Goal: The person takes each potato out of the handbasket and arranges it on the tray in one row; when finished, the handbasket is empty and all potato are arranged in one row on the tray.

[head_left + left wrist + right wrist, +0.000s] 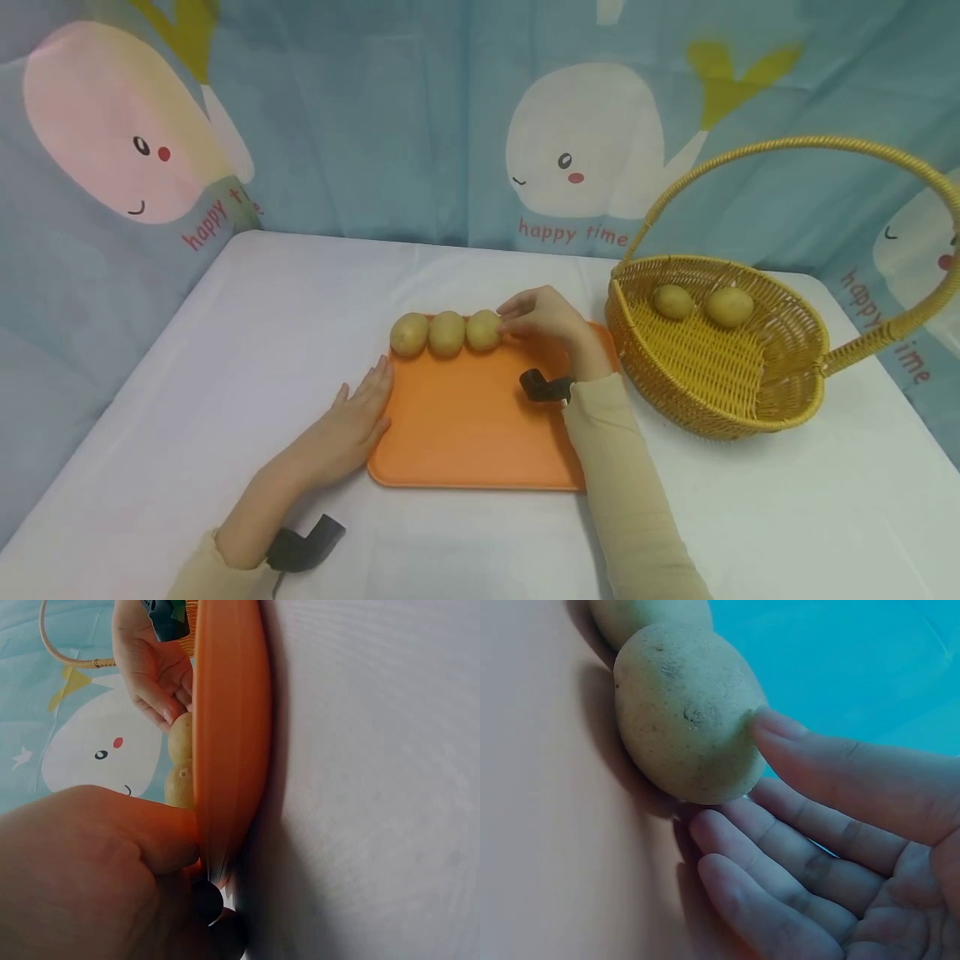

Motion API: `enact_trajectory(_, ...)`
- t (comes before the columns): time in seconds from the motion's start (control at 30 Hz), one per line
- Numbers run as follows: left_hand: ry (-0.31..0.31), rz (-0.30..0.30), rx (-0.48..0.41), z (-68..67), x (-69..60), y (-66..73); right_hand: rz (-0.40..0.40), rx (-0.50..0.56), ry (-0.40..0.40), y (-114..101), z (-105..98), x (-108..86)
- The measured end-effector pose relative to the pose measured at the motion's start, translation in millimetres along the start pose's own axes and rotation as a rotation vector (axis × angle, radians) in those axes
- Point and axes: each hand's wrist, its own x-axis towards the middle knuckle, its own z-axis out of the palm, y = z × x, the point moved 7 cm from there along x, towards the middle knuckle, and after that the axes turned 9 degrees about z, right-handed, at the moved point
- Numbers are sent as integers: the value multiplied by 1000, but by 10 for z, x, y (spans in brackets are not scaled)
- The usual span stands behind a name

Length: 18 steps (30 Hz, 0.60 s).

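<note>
Three potatoes (446, 334) stand side by side along the far edge of an orange tray (472, 417). My right hand (551, 321) is at the right end of this row; in the right wrist view its thumb touches the end potato (686, 712), and the fingers of the hand (840, 862) lie loosely extended close below it. My left hand (337, 437) rests against the tray's left edge with fairly straight fingers. The left wrist view shows that hand (82, 870) up against the tray rim (232, 712), its far fingertips dark and partly hidden.
A yellow woven basket (637, 350) with a tall handle stands just right of the tray, with two potatoes (730, 307) inside. A white cloth (247, 350) covers the table. Behind hangs a blue curtain (375, 125) with cartoon prints.
</note>
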Motion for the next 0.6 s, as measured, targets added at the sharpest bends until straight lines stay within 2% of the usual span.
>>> enact_trajectory(0.37, 9, 2, -8, 75, -6, -32, -1, 12, -9, 72, 13, -2)
enact_trajectory(0.6, 20, 4, -5, 27, -9, 1, -1, 12, -24, 59, 18, 8)
